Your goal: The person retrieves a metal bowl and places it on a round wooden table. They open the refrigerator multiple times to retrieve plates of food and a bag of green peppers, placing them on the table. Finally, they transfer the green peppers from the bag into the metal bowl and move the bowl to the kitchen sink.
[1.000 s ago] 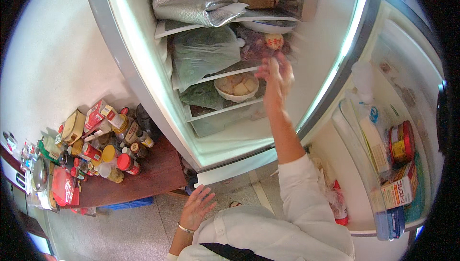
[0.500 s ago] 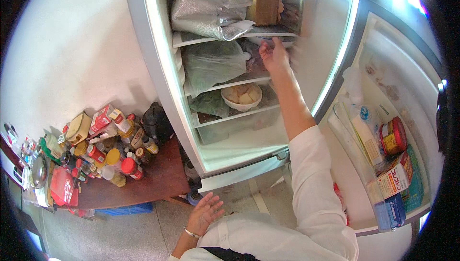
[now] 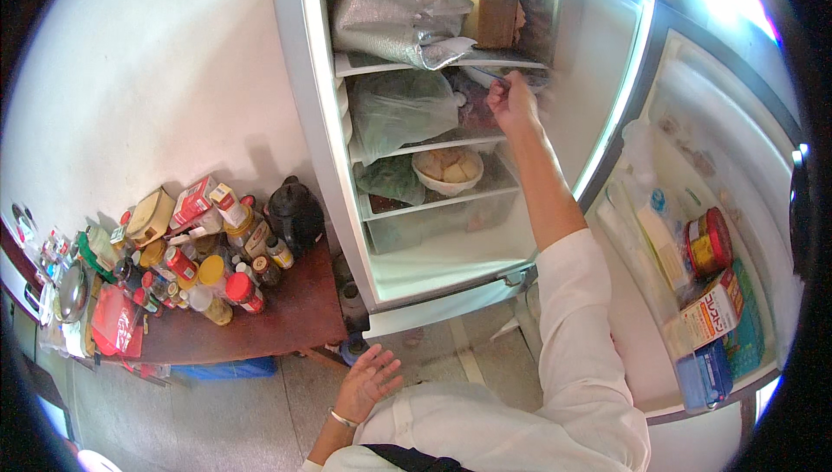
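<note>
My right hand (image 3: 513,101) reaches into an open refrigerator (image 3: 299,125), just under its top shelf. Its fingers are curled closed at the near edge of a white bowl (image 3: 537,78) with a dark blue line along its rim; the hand hides part of the bowl. Left of it, on the same level, lies a pale green plastic bag (image 3: 403,117). One level lower, a white bowl of pale food pieces (image 3: 448,170) stands beside a darker green bag (image 3: 387,179). My left hand (image 3: 367,385) hangs open and empty near my lap, fingers apart.
A silver insulated bag (image 3: 394,17) and a cardboard box (image 3: 496,17) fill the top shelf. The refrigerator door (image 3: 624,325) stands open at right, holding a red jar (image 3: 709,242) and boxes. At left, a brown table (image 3: 286,320) carries many jars and a black jug (image 3: 295,216).
My right hand's fingers have curled closed at the bowl's edge, where they were spread before. The view has shifted slightly. My left hand stays by my lap.
</note>
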Action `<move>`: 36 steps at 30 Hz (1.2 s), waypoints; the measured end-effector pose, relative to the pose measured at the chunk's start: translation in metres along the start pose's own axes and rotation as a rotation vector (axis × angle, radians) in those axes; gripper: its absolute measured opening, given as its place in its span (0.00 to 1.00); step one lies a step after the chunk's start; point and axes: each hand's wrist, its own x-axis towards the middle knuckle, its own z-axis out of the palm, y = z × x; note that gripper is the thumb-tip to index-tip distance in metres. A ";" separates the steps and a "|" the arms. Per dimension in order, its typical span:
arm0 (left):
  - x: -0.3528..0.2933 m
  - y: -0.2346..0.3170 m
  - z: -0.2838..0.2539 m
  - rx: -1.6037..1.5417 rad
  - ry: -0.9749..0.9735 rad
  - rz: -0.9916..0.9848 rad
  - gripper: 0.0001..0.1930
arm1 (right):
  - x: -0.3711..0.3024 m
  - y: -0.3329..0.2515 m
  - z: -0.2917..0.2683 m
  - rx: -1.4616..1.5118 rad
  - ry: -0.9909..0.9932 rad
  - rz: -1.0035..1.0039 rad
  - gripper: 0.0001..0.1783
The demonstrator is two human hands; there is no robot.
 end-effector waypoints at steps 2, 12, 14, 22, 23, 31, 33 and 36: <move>-0.002 0.000 0.001 0.016 -0.005 -0.005 0.26 | -0.015 0.000 -0.003 -0.026 0.014 -0.021 0.07; 0.004 -0.002 0.010 0.044 -0.084 -0.141 0.26 | -0.132 0.003 -0.025 -0.156 -0.009 -0.145 0.07; 0.001 0.001 0.010 0.050 -0.097 -0.165 0.27 | -0.166 0.011 -0.028 -0.195 -0.028 -0.094 0.07; -0.013 0.011 0.016 0.197 -0.183 -0.187 0.30 | -0.302 0.037 -0.078 -0.215 -0.050 0.195 0.09; -0.016 0.014 0.017 0.225 -0.194 -0.174 0.30 | -0.321 0.040 -0.084 -0.229 -0.042 0.239 0.09; -0.068 0.026 0.014 0.109 -0.312 0.095 0.32 | -0.425 0.067 -0.114 -0.342 -0.152 0.613 0.09; -0.095 0.026 0.016 0.098 -0.278 0.175 0.31 | -0.443 0.074 -0.125 -0.355 -0.232 0.731 0.09; -0.142 0.011 0.007 0.148 -0.109 0.232 0.30 | -0.468 0.080 -0.127 -0.428 -0.331 0.870 0.10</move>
